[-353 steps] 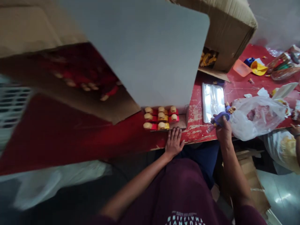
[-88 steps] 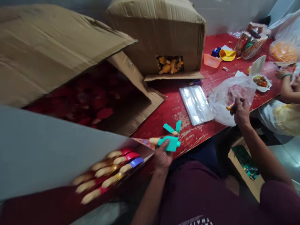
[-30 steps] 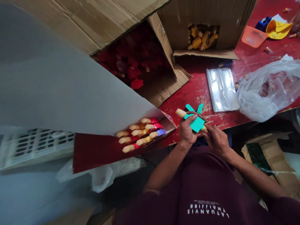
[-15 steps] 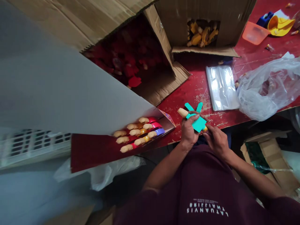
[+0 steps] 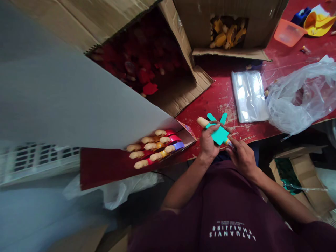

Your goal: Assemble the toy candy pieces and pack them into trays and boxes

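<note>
My left hand (image 5: 209, 143) is closed around a toy figure with a pale knobbed head (image 5: 203, 122) and a flat turquoise body (image 5: 219, 135). Two turquoise strips stick out at its far side. My right hand (image 5: 243, 155) pinches a small printed tube (image 5: 229, 142), yellow with darker markings, against the lower edge of the turquoise body. Whether the tube is joined to the figure is hidden by the fingers. To the left, an open box holds several pale-headed toys (image 5: 149, 147) in rows, with red, orange, yellow and purple bodies.
A big cardboard box (image 5: 195, 94) with red pieces stands at the back left. Behind, another carton (image 5: 262, 21) shows yellow toys. On the red table (image 5: 207, 94) lie clear plastic sleeves (image 5: 250, 96), a plastic bag (image 5: 288, 105), an orange tub (image 5: 290, 32) and a yellow cap (image 5: 319, 24).
The toy's head end has shifted slightly left and away from me. More of the printed tube now shows between the turquoise body and my right fingers.
</note>
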Available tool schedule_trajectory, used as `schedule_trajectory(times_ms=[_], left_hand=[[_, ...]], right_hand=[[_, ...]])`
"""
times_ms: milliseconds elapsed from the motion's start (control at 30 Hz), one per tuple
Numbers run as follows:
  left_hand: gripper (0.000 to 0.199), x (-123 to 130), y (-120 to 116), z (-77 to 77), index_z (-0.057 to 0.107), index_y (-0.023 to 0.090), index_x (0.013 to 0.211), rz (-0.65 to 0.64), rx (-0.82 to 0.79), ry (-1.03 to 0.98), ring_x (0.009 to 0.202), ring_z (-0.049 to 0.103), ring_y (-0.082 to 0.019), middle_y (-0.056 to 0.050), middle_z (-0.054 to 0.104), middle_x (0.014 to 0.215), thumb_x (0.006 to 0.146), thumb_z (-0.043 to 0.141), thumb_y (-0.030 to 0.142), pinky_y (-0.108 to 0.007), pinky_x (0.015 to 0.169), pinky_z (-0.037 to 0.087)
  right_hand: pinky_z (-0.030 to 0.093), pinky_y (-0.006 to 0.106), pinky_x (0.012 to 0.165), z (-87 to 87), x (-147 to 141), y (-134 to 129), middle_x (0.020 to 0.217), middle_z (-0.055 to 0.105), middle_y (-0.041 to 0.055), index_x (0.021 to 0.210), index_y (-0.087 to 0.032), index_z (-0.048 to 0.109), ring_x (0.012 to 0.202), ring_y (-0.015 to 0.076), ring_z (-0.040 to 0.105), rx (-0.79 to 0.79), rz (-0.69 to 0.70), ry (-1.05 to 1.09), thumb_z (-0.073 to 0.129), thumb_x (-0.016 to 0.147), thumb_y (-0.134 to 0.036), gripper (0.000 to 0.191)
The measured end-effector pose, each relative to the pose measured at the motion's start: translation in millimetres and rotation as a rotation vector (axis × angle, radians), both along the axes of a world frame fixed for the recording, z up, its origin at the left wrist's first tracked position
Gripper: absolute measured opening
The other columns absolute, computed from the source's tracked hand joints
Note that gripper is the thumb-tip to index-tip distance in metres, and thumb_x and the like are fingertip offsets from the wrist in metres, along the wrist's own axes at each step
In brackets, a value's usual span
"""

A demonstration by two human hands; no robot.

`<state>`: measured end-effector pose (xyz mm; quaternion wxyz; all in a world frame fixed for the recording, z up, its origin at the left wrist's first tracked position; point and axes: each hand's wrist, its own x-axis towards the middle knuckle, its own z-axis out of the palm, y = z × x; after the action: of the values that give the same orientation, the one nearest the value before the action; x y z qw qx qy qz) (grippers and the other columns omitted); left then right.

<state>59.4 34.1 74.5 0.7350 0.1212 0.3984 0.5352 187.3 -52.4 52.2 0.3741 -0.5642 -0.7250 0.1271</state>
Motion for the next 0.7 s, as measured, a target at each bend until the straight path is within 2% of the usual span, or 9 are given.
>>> schedule_trajectory(times_ms=[67, 133, 267, 333, 433, 533, 600, 633, 700], left_hand=[[0.026, 1, -3, -2.2, 0.057, 0.018, 0.08, -0.012, -0.006, 0.001, 0.062, 0.071, -0.019, 0.001, 0.067, 0.067, 0.063, 0.073, 0.029, -0.033, 0.071, 0.056], [0.025, 2, -6, -6.4, 0.056, 0.018, 0.079, -0.031, -0.023, 0.0, 0.062, 0.072, -0.02, 0.002, 0.067, 0.067, 0.062, 0.072, 0.028, -0.032, 0.07, 0.056], [0.028, 6, -9, -18.3, 0.055, 0.018, 0.078, -0.062, -0.064, 0.013, 0.06, 0.07, -0.02, 0.003, 0.064, 0.066, 0.061, 0.074, 0.029, -0.031, 0.066, 0.054], [0.03, 10, -9, -26.5, 0.059, 0.018, 0.083, -0.083, -0.057, 0.021, 0.063, 0.069, -0.019, 0.001, 0.066, 0.069, 0.065, 0.076, 0.035, -0.03, 0.065, 0.053], [0.04, 15, -4, -46.2, 0.063, 0.017, 0.098, -0.028, 0.028, 0.131, 0.081, 0.07, -0.019, -0.005, 0.069, 0.089, 0.077, 0.072, 0.05, -0.028, 0.071, 0.052], [0.046, 11, 10, -77.9, 0.06, 0.019, 0.115, 0.152, 0.134, 0.483, 0.104, 0.066, -0.021, -0.01, 0.066, 0.116, 0.085, 0.067, 0.054, -0.029, 0.084, 0.052], [0.051, 4, 23, -102.2, 0.055, 0.02, 0.125, 0.21, 0.139, 0.773, 0.114, 0.062, -0.022, -0.013, 0.06, 0.127, 0.087, 0.066, 0.05, -0.032, 0.093, 0.05], [0.053, 0, 30, -113.9, 0.052, 0.019, 0.129, 0.19, 0.127, 0.894, 0.117, 0.06, -0.023, -0.015, 0.058, 0.13, 0.087, 0.066, 0.048, -0.034, 0.097, 0.049], [0.06, -4, 43, -134.3, 0.048, 0.018, 0.135, 0.066, 0.135, 1.056, 0.121, 0.058, -0.025, -0.017, 0.058, 0.133, 0.086, 0.069, 0.045, -0.037, 0.102, 0.046]], right_hand=[[0.059, 0.034, 0.076, -5.4, 0, -2, 0.104, 0.075, 0.0122, 0.138, -0.02, 0.053, 0.084, 0.0217, 0.071, 0.094, 0.016, -0.069, 0.059, 0.098, -0.023, 0.04], [0.06, 0.033, 0.076, -6.8, -2, -5, 0.105, 0.075, 0.0123, 0.138, -0.019, 0.052, 0.085, 0.0216, 0.073, 0.098, 0.026, -0.036, 0.057, 0.099, -0.022, 0.039], [0.059, 0.031, 0.072, -8.5, -7, -12, 0.099, 0.076, 0.0088, 0.127, -0.021, 0.06, 0.08, 0.0198, 0.073, -0.047, -0.026, 0.095, 0.055, 0.1, -0.027, 0.027], [0.057, 0.029, 0.069, -16.5, -5, -15, 0.093, 0.075, 0.0068, 0.121, -0.021, 0.064, 0.074, 0.0178, 0.07, -0.135, -0.085, 0.157, 0.056, 0.1, -0.032, 0.025], [0.054, 0.028, 0.066, -44.8, 9, -9, 0.086, 0.073, 0.0047, 0.117, -0.018, 0.065, 0.068, 0.016, 0.066, -0.234, -0.301, 0.282, 0.053, 0.101, -0.041, 0.03], [0.052, 0.031, 0.07, -87.5, 30, 10, 0.087, 0.072, 0.0074, 0.115, -0.015, 0.064, 0.074, 0.0192, 0.065, -0.274, -0.554, 0.271, 0.045, 0.102, -0.048, 0.041], [0.052, 0.035, 0.074, -114.9, 38, 24, 0.092, 0.072, 0.0112, 0.113, -0.013, 0.063, 0.079, 0.0221, 0.065, -0.275, -0.605, 0.178, 0.04, 0.103, -0.05, 0.045], [0.051, 0.036, 0.075, -125.9, 39, 29, 0.094, 0.071, 0.0128, 0.111, -0.013, 0.063, 0.081, 0.0231, 0.064, -0.265, -0.601, 0.136, 0.038, 0.102, -0.05, 0.046], [0.052, 0.039, 0.078, -140.0, 37, 36, 0.092, 0.069, 0.0132, 0.105, -0.014, 0.064, 0.083, 0.0241, 0.062, -0.231, -0.58, 0.083, 0.039, 0.102, -0.049, 0.044]])
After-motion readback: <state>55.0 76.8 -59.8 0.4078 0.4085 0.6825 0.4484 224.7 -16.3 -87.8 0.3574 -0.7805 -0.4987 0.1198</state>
